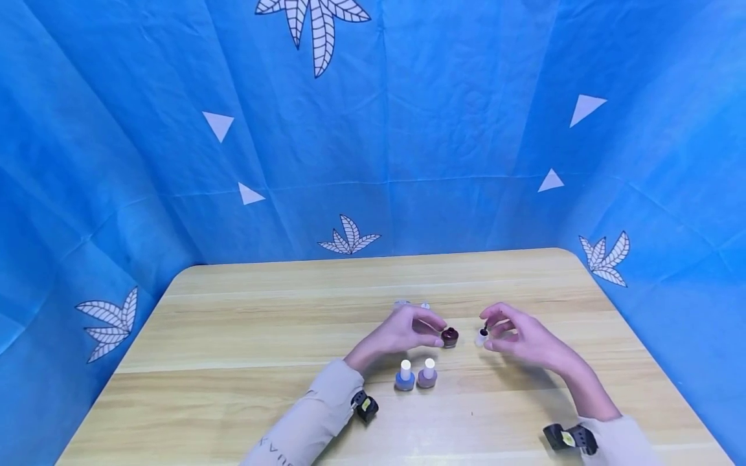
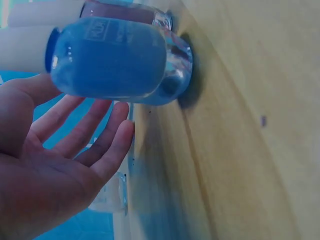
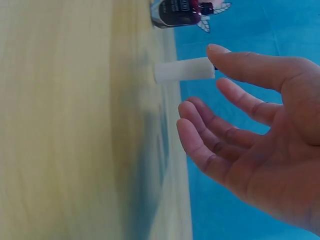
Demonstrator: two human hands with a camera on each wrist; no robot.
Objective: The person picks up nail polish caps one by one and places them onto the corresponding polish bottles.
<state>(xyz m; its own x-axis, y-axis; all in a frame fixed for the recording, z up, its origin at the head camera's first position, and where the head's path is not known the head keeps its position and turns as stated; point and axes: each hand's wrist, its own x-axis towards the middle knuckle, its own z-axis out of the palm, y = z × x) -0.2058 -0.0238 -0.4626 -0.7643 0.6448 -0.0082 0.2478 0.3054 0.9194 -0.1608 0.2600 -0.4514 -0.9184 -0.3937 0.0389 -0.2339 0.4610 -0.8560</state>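
Observation:
A dark red nail polish bottle [image 1: 449,337] stands uncapped on the table, its dark neck showing in the right wrist view. Beside it my left hand [image 1: 406,331] has thumb and forefinger parted, fingertips right at the bottle's left side. The left wrist view shows that hand's fingers [image 2: 82,132] loosely bent, the red bottle hidden there. To the right, a white brush cap [image 3: 185,70] stands on the table with its dark brush pointing up. My right hand [image 1: 520,335] hovers around it, thumb tip close to the cap's upper end and the other fingers loosely bent.
Nearer me stand two capped nail polish bottles, one blue [image 1: 405,377] and one mauve [image 1: 427,375], close below my left hand. Behind that hand, small pale objects [image 1: 425,306] are partly hidden. A blue curtain [image 1: 384,129] hangs behind the wooden table [image 1: 262,323].

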